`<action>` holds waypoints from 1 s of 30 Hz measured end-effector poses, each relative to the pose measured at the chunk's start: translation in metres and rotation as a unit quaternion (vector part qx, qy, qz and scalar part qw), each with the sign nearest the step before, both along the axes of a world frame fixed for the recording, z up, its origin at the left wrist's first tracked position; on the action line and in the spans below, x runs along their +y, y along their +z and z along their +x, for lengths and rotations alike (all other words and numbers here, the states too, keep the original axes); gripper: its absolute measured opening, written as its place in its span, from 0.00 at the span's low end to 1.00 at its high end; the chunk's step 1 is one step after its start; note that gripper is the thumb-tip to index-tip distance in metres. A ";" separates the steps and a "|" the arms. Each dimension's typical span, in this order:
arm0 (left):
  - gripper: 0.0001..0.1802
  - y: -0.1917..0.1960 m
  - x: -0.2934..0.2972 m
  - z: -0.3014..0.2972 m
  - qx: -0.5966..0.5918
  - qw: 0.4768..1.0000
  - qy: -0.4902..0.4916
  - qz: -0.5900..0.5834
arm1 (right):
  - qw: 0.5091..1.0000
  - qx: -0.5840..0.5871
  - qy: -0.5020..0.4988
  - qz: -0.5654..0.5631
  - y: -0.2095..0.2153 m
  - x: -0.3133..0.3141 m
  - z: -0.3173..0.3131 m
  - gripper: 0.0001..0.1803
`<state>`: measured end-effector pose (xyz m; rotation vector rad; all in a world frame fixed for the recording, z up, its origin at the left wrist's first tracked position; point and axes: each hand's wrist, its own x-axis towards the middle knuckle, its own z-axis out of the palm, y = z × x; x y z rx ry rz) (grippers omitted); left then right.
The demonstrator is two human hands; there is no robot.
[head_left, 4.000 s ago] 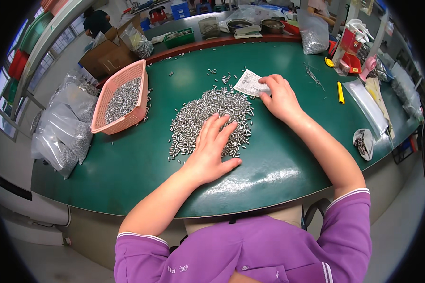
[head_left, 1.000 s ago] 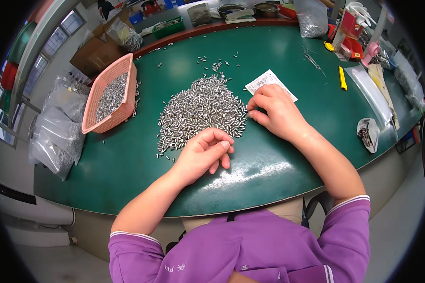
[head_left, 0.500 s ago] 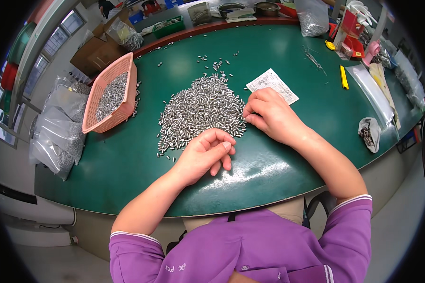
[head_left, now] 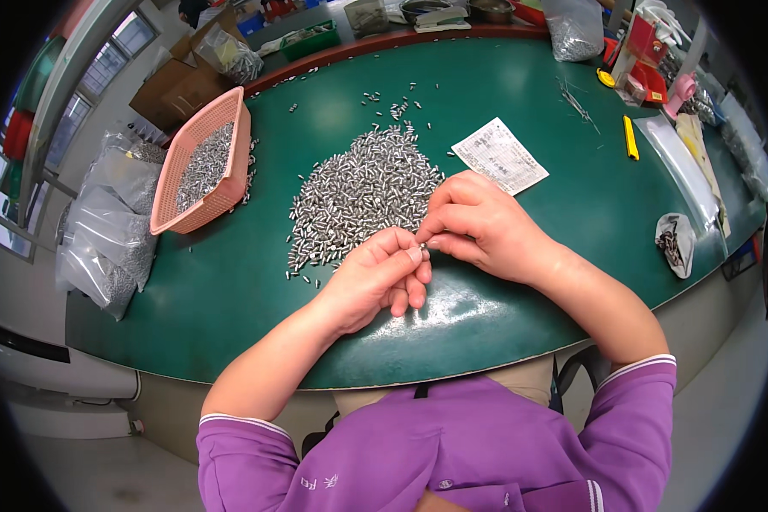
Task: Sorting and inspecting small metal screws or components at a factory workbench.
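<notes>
A heap of small silvery cylindrical metal pieces (head_left: pixel 358 192) lies on the green tabletop in front of me. Just at its near right edge, my left hand (head_left: pixel 371 277) and my right hand (head_left: pixel 485 229) meet fingertip to fingertip. Between them shows a small metal piece (head_left: pixel 423 247), pinched by thumb and forefinger on both sides; its exact shape is mostly covered. The left hand's other fingers curl loosely below the pinch. Beyond my right hand lies a printed paper slip (head_left: pixel 501 156).
To the left stand a pink plastic basket (head_left: pixel 200 218) of metal pieces and clear bags (head_left: pixel 111 247) of more parts. At right are a yellow cutter (head_left: pixel 630 138), a small white bag (head_left: pixel 674 246) with dark pieces and flat plastic bags (head_left: pixel 678 175). Green tray (head_left: pixel 310 40) at the back.
My right hand has moved left and nearer from the heap's right edge to my left fingertips. The left hand has shifted slightly right, and a metal piece now shows between them.
</notes>
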<state>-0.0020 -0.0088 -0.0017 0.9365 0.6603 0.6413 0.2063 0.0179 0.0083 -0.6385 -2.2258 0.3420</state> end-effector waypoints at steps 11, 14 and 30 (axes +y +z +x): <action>0.07 -0.005 0.002 -0.001 0.008 1.000 0.005 -0.009 | 0.997 -0.026 0.003 0.072 0.004 -0.003 -0.002 0.09; 0.07 -0.003 0.003 -0.001 -0.009 1.000 -0.004 0.001 | 0.995 -0.017 -0.070 0.073 0.003 0.002 0.005 0.10; 0.09 -0.004 0.001 -0.003 0.019 1.000 -0.014 0.014 | 0.985 -0.083 -0.152 0.011 -0.006 0.010 0.021 0.08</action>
